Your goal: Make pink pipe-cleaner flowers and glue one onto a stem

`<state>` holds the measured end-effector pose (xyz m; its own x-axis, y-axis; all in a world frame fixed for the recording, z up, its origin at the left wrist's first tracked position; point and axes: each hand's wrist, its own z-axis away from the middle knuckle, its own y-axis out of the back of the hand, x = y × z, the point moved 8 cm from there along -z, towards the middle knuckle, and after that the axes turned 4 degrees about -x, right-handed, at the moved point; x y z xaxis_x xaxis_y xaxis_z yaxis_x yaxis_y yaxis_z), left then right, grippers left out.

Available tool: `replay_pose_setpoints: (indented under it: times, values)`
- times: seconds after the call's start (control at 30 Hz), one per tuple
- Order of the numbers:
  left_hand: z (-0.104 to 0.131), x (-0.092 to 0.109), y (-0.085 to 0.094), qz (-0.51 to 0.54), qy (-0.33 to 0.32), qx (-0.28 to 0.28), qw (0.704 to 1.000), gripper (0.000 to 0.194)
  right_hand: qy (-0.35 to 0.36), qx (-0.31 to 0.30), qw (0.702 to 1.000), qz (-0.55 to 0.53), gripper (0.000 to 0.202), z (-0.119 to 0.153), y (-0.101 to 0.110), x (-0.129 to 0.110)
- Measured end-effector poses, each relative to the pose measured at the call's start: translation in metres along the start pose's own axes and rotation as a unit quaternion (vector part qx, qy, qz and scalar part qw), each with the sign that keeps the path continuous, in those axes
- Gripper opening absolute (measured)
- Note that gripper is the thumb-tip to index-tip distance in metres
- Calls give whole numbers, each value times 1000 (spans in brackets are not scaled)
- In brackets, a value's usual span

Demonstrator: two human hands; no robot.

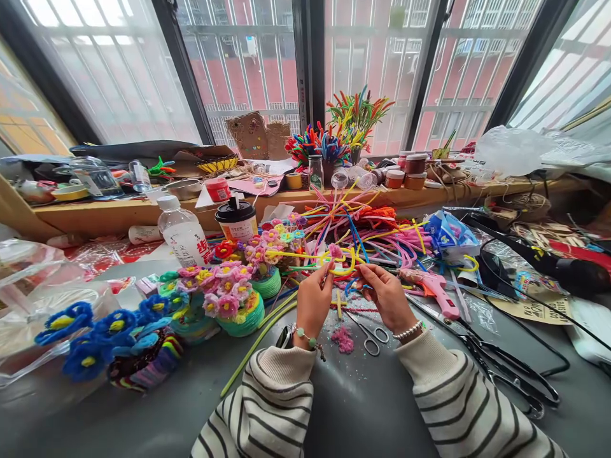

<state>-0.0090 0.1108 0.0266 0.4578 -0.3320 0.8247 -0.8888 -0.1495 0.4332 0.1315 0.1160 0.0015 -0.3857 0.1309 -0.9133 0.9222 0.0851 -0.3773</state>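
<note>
Hands: two, one left hand [314,305], one right hand [387,302]. Sleeves [274,401]: two. Bracelets [305,337]: two, one per wrist. Small scissors [371,336]: one pair. Glue gun [442,296]: one. Paper cup [237,222]: one, with one black lid [235,212]. Plastic bottle [184,234] with white cap, on the table [363,420]: one. Clear bottles [98,178] at the ledge's left end: two. Red tub [218,189]: one. Upright empty glass jar [316,173]: one. Brown boards [248,135] against the window: two. Pink fuzzy clump [342,340] beside the small scissors: one. Blue flowers [114,326]: at least four. Pink flowers [228,305]: many, overlapping, exact count unclear. Pipe cleaners [353,270]: too many and tangled to count.
</note>
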Motion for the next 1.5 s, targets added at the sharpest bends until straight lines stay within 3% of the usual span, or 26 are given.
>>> replay_pose_setpoints:
  times: [0.37,0.57,0.8,0.97,1.17,1.3,1.5]
  values:
    - [1,0,-10,-22,4,-59,998,30,-56,-14,998,-4,17,6,3,14]
    - [1,2,-4,-6,6,-9,1000,35,-43,-34,998,-14,17,9,-2,11]
    - [0,0,-4,111,24,2,994,24,-28,-16,999,-3,15,9,5,8]
    - [2,-12,-16,190,106,-33,975,28,-20,-55,998,12,11,12,-6,7]
    - [10,-5,-33,280,153,-121,940,32,-24,-113,993,36,13,15,-18,11]
    - [11,-6,-31,319,157,-105,929,29,-21,-133,990,45,13,16,-19,9]
    - [7,-11,-25,280,141,-78,946,29,-7,-127,991,44,10,16,-13,-3]
